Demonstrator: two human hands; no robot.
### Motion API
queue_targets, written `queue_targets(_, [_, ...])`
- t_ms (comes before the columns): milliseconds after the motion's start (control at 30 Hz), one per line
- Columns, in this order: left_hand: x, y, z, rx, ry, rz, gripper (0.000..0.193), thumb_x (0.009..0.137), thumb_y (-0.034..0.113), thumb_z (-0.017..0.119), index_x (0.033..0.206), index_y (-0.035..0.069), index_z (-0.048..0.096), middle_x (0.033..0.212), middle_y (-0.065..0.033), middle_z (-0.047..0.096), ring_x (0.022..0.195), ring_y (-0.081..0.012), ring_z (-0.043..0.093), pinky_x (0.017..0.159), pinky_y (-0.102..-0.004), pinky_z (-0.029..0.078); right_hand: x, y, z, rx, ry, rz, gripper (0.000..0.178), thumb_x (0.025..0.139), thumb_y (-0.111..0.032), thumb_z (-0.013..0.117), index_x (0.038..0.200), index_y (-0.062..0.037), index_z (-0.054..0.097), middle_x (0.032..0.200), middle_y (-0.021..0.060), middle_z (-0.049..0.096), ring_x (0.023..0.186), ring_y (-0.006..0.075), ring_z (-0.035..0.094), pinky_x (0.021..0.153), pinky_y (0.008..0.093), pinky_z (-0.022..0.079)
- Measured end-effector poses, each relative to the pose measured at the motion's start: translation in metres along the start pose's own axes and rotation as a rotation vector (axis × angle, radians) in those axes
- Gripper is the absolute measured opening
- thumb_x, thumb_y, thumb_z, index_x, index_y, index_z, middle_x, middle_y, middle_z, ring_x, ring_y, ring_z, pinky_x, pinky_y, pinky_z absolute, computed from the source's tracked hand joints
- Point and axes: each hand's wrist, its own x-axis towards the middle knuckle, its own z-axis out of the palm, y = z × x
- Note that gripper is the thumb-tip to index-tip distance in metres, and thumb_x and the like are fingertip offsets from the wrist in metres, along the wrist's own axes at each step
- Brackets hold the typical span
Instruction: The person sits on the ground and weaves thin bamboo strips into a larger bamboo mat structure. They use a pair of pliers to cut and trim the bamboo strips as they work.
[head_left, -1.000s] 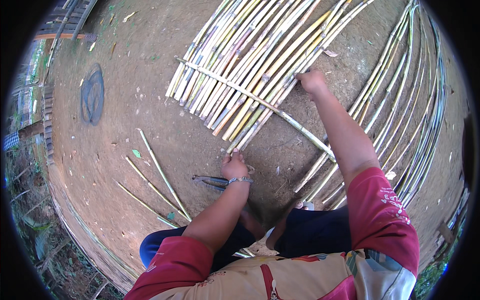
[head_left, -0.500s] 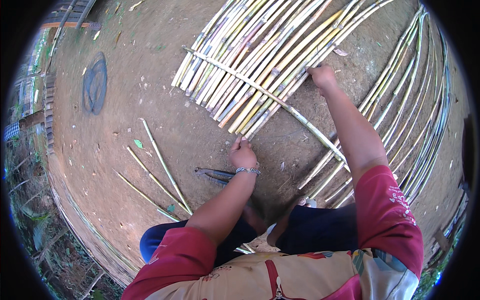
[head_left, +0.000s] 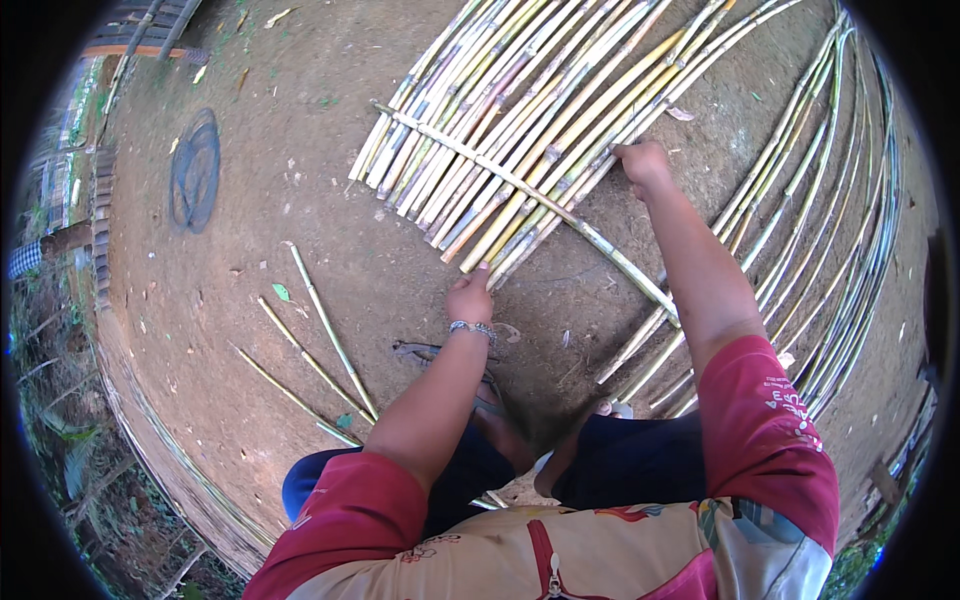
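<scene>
A row of slim yellow-green bamboo poles (head_left: pixel 520 130) lies side by side on the ground, with one bamboo crosspiece (head_left: pixel 600 240) laid across it near the close ends. My left hand (head_left: pixel 470 296) is closed at the near end of the outermost bamboo pole (head_left: pixel 520 258), its thumb on top. Farther up the same pole, beyond the crosspiece, my right hand (head_left: pixel 645 165) pinches its right side; the fingertips are partly hidden. Just left of my left wrist, a dark metal tool that looks like pliers (head_left: pixel 405 348) lies partly behind my forearm.
More long, thin poles (head_left: pixel 790 220) lie on the right. Several short sticks (head_left: pixel 330 325) rest on the dirt at the left, below a dark coil of wire or netting (head_left: pixel 195 172). My feet stand close below the row, one in a sandal (head_left: pixel 488 400).
My left hand has moved slightly left, with its thumb now over the pole's end. My right hand stays at nearly the same place along the row's edge.
</scene>
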Motion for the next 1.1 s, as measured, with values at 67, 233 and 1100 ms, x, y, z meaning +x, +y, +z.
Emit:
queue_targets(67, [0.003,-0.001,0.000,-0.084,-0.022,-0.056,0.031,0.097,0.032,0.068,0.113,0.006,0.063,0.099,-0.0054,0.066,0.078,-0.0148,0.058,0.063,-0.0296,0.048,0.007,0.007,0.004,0.006,-0.003,-0.034,0.050,0.087,-0.020,0.073,0.127,0.0063,0.057,0.113,0.0235,0.069,0.097,0.0338,0.070,0.077,0.0438,0.056])
queue_targets(233, [0.014,-0.009,0.005,-0.190,-0.057,-0.055,0.031,0.101,0.028,0.063,0.122,0.006,0.057,0.112,-0.0063,0.064,0.089,-0.0178,0.060,0.072,-0.0353,0.053,0.014,0.007,0.001,0.017,-0.014,-0.028,0.050,0.087,-0.019,0.073,0.128,0.0060,0.057,0.113,0.0228,0.069,0.095,0.0322,0.069,0.077,0.0435,0.055])
queue_targets(1100, [-0.026,-0.033,0.022,-0.412,0.020,-0.078,0.030,0.105,0.029,0.056,0.118,0.001,0.059,0.104,-0.0075,0.068,0.097,-0.0200,0.068,0.079,-0.0330,0.054,0.046,0.040,-0.005,-0.002,0.033,-0.138,0.049,0.088,-0.027,0.076,0.125,0.0032,0.063,0.118,0.0207,0.070,0.106,0.0309,0.068,0.093,0.0410,0.051])
